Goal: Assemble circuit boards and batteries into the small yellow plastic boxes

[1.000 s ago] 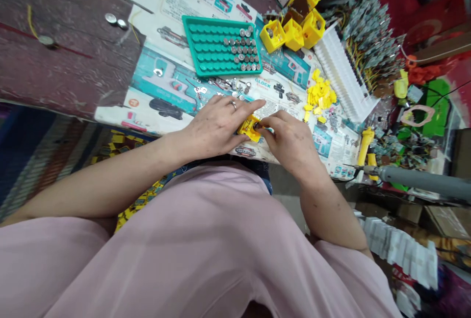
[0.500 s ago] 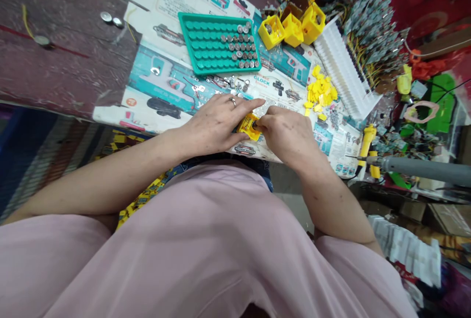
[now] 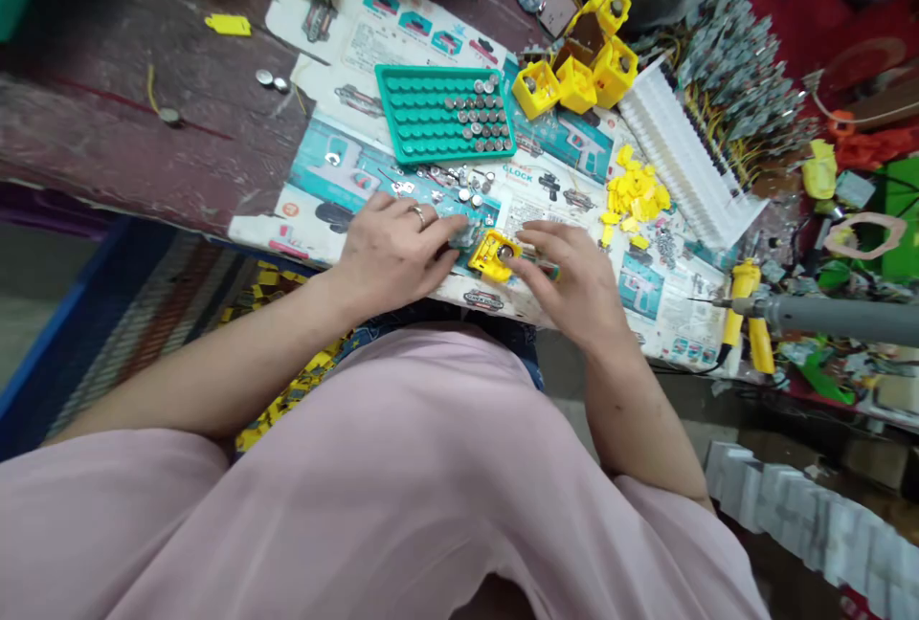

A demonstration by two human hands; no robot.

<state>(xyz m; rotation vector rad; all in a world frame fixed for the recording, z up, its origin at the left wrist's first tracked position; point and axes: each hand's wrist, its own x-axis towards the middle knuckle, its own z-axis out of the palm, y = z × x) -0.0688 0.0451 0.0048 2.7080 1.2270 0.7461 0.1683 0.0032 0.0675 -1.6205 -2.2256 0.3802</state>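
A small yellow plastic part (image 3: 490, 254) lies on the printed paper sheet (image 3: 337, 156) at the table's near edge, a round metal piece showing in its top. My left hand (image 3: 392, 252), a ring on one finger, rests left of it, its fingers pressed together against the part's left side. From the right, my right hand (image 3: 578, 280) has its fingertips on the part, and a thin teal-handled tool (image 3: 540, 265) lies under the fingers. Just beyond the hands are loose metal button cells (image 3: 466, 185).
A teal tray (image 3: 420, 113) behind the hands is partly filled with button cells. Yellow housings (image 3: 574, 75), a pile of small yellow pieces (image 3: 632, 191) and a white rack (image 3: 675, 161) of wired boards stand to the right. A grey soldering iron (image 3: 825, 319) juts in at right.
The view has shifted, so more of the table's far side shows. My left fingers have drawn back from over the yellow part to its left side, which uncovers its top. My right hand lies flatter.
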